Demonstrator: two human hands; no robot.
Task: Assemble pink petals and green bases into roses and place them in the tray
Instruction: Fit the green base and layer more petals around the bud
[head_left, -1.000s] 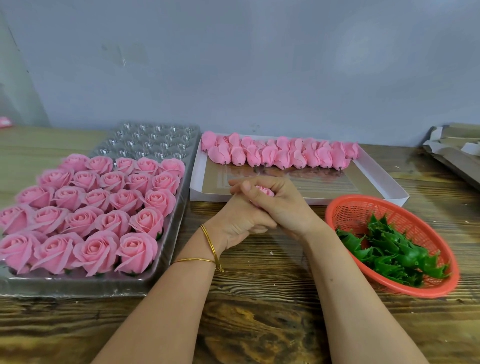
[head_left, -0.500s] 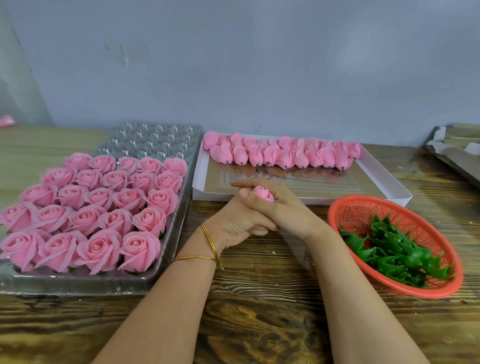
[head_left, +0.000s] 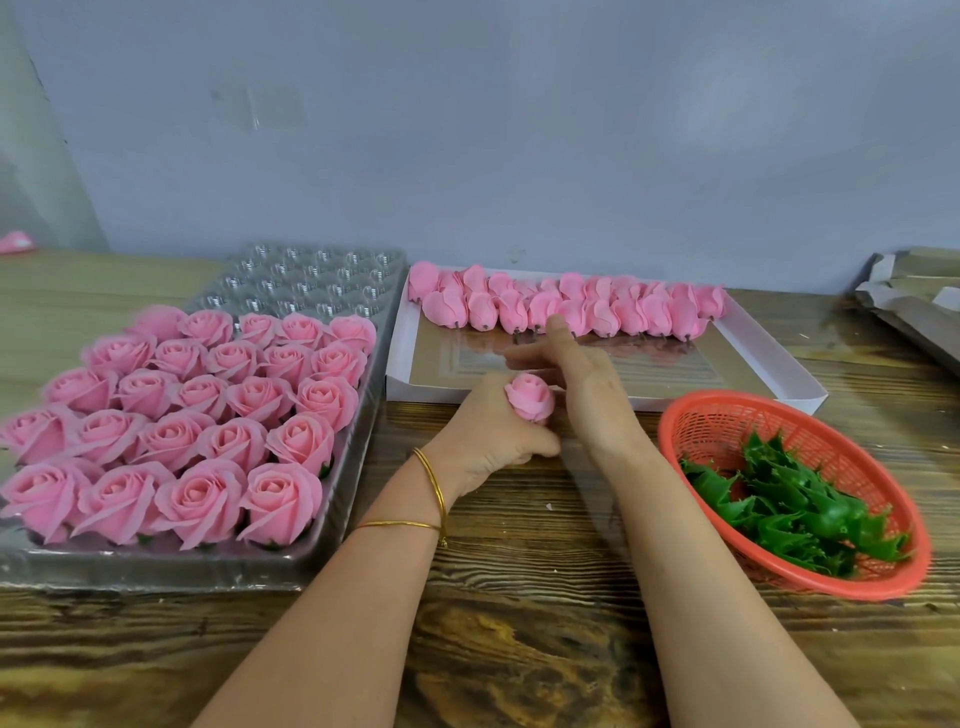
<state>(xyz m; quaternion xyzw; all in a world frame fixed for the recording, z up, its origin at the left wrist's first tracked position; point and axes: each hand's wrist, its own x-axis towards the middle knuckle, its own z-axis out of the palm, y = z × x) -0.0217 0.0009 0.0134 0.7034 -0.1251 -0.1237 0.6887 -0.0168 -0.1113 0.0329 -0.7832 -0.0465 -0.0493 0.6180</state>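
Left hand grips one pink bud; the right hand is spread out beside it.

Mid-table (head_left: 519, 649), the left hand (head_left: 488, 431) curls its fingers round the base of a pink rose bud (head_left: 530, 397), which stands upright above the fist. The right hand (head_left: 582, 379) is just right of the bud, fingers straight and holding nothing, over the white box's (head_left: 769, 358) near edge. The tray (head_left: 358, 467) lies left of both hands.
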